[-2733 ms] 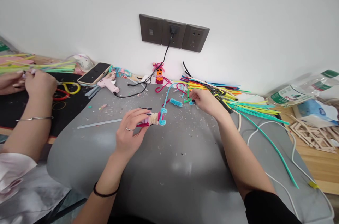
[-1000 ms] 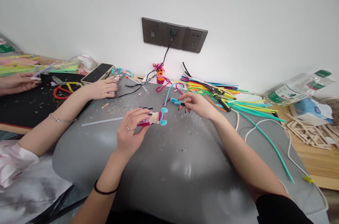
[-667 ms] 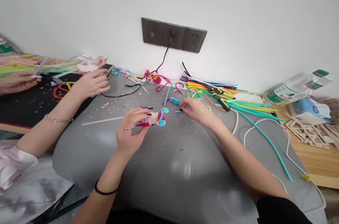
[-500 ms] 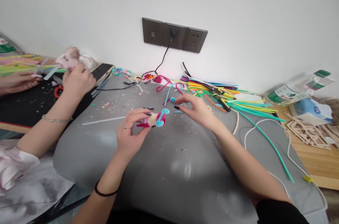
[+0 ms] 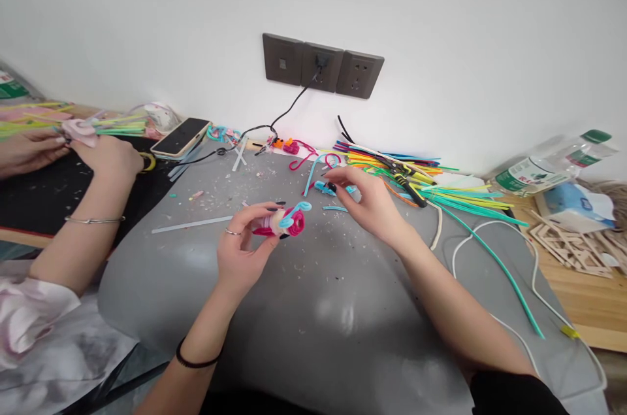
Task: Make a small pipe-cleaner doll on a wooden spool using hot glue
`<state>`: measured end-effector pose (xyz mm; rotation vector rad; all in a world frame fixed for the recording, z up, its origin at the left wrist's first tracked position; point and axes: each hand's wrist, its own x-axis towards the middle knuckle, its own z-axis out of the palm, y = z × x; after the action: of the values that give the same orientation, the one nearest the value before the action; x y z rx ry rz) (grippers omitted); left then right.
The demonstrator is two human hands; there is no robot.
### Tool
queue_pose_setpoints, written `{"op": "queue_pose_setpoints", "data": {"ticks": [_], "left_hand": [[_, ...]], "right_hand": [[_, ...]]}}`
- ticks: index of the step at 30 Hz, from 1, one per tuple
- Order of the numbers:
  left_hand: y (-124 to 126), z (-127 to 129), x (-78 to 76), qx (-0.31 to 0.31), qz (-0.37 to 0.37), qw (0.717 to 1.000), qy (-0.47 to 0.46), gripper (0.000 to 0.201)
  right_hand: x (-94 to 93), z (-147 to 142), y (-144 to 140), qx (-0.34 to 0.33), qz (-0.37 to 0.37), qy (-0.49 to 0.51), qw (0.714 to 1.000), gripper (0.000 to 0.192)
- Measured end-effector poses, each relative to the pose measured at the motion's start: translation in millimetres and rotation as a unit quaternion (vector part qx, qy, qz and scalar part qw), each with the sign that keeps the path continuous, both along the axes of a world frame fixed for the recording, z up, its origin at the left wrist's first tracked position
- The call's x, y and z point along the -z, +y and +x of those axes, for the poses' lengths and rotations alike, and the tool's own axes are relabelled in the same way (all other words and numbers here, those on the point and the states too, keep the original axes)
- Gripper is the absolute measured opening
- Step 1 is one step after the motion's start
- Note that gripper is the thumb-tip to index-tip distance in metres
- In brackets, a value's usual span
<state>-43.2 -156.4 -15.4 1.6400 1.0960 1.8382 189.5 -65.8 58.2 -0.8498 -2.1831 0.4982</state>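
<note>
My left hand (image 5: 245, 242) grips a small pipe-cleaner figure (image 5: 283, 222) between thumb and fingers. It has a cream and pale purple body, a deep pink spiral at its right end and light blue curled strands on top. To the right, my right hand (image 5: 365, 202) hovers low over the grey mat, with thumb and forefinger drawn close together. A light blue piece (image 5: 322, 188) lies right at these fingertips, partly covered; whether they grip it is hidden. Just below is a short blue pipe-cleaner length (image 5: 336, 208).
Black-handled pliers (image 5: 409, 186) rest on bundled coloured pipe cleaners (image 5: 470, 199). A clear glue stick (image 5: 191, 224) and scraps lie on the grey mat (image 5: 313, 323). A black cord (image 5: 294, 104) runs to the wall socket. At left, a co-worker's hands (image 5: 110, 157) hold a pink glue gun (image 5: 81, 132).
The figure in my left hand has turned, showing its pink spiral more. My right thumb and forefinger have drawn together. The co-worker's glue gun has moved left and down.
</note>
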Motion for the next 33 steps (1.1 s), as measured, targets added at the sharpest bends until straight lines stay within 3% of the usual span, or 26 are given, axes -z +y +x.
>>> {"op": "queue_pose_setpoints", "data": {"ticks": [4,10,16,20,23,29,33], "left_hand": [[1,-2,2.9,-0.011,-0.008,0.999,-0.03,0.043],[0,-10,7.3,-0.032,-0.023,0.999,0.01,0.041],[-1,-15,8.7,-0.067,-0.038,0.994,0.078,0.039],[-2,-19,6.0,-0.082,-0.02,0.988,0.132,0.039],[-2,-21,3.7,-0.093,-0.004,0.984,0.151,0.036],[-3,-23,2.5,-0.101,-0.001,0.983,0.153,0.033],[-3,-22,3.4,-0.101,-0.002,0.984,0.147,0.033]], "right_hand": [[6.9,25,26,0.142,0.083,-0.089,0.982,0.023],[8.1,78,59,0.323,0.017,-0.166,0.931,0.026],[11.8,99,59,0.428,-0.085,-0.391,0.81,0.034],[18.7,113,68,0.44,-0.156,-0.445,0.764,0.031],[26.2,121,76,0.418,-0.172,-0.454,0.768,0.027],[37.6,127,78,0.408,-0.136,-0.448,0.784,0.027],[36.9,127,71,0.423,-0.067,-0.392,0.814,0.027]]}}
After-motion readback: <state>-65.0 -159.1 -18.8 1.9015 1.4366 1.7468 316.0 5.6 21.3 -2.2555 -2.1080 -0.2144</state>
